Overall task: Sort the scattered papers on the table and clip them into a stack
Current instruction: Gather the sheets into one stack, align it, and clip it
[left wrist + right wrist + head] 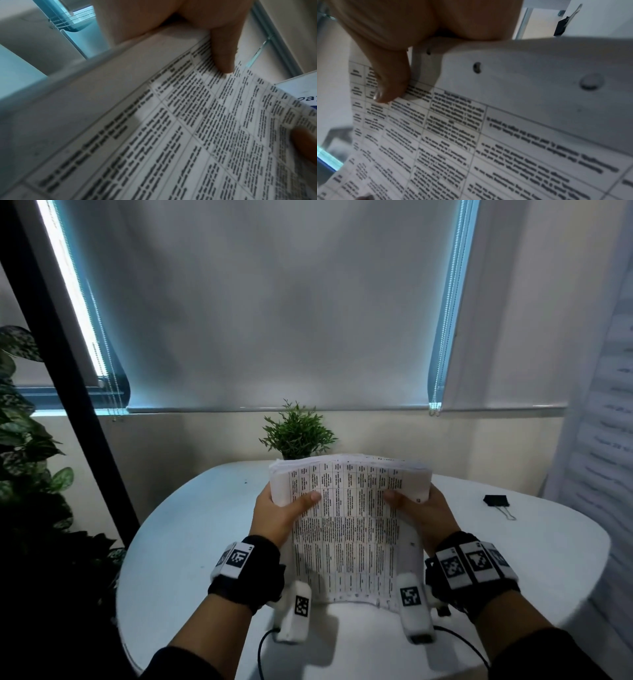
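Both hands gripping the stack point(349, 508), held upright over the middle of the surface point(191, 542).

My left hand point(277, 517) clamps the stack's left edge and my right hand point(424, 513) the right edge, each with its thumb pressed on the printed top sheet and the fingers hidden behind. Left wrist view: thumb point(223, 51) flat on the table print. Right wrist view: thumb point(390, 83) beside two punched holes. Stack bows toward me, bottom edge low near the surface's near edge; can't tell if it touches. Clip point(496, 501) lies by the right edge of the surface, well apart from the stack. Plant point(296, 433) at the far edge.
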The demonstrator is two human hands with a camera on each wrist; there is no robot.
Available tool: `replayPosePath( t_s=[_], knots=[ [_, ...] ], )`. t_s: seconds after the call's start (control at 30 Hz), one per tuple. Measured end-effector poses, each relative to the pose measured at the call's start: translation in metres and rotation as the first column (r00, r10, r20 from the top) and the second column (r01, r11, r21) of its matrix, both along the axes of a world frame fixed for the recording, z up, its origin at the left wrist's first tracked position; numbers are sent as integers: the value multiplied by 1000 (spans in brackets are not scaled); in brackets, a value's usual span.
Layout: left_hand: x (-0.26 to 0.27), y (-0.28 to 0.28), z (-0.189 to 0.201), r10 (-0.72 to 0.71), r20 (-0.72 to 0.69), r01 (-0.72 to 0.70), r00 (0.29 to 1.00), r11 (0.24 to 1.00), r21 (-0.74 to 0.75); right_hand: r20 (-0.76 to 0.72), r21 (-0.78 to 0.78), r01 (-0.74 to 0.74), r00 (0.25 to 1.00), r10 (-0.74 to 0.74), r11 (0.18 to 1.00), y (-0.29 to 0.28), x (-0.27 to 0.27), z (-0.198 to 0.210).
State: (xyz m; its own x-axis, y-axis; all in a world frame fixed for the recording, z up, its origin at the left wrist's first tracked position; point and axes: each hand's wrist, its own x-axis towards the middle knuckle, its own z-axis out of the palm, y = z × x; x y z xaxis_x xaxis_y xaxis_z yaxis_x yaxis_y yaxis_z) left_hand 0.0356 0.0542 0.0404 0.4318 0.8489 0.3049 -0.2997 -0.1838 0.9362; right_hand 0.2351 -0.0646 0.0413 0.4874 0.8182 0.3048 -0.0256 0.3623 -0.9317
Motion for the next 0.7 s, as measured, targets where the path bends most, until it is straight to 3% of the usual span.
replayPosePath(
  t_s=[0.23,0.4,0.57,0.7],
  knots=[
    [-2,8,-4,-63,-27,64,998,998,24,26,-4,-10,1000,10,1000,-1,5,-2],
    [2,4,-9,13,-61,-13,998,1000,-2,-14,-11,-12,1000,11,1000,-1,0,-6],
    [-4,8,-8,-55,-17,55,998,998,16,-10,10,-16,1000,16,1000,-6,4,-4],
    [-5,2,-26,-11,-103,11,995,1000,-2,-52,-30,-32,998,31,999,-7,-2,-25]
  ],
)
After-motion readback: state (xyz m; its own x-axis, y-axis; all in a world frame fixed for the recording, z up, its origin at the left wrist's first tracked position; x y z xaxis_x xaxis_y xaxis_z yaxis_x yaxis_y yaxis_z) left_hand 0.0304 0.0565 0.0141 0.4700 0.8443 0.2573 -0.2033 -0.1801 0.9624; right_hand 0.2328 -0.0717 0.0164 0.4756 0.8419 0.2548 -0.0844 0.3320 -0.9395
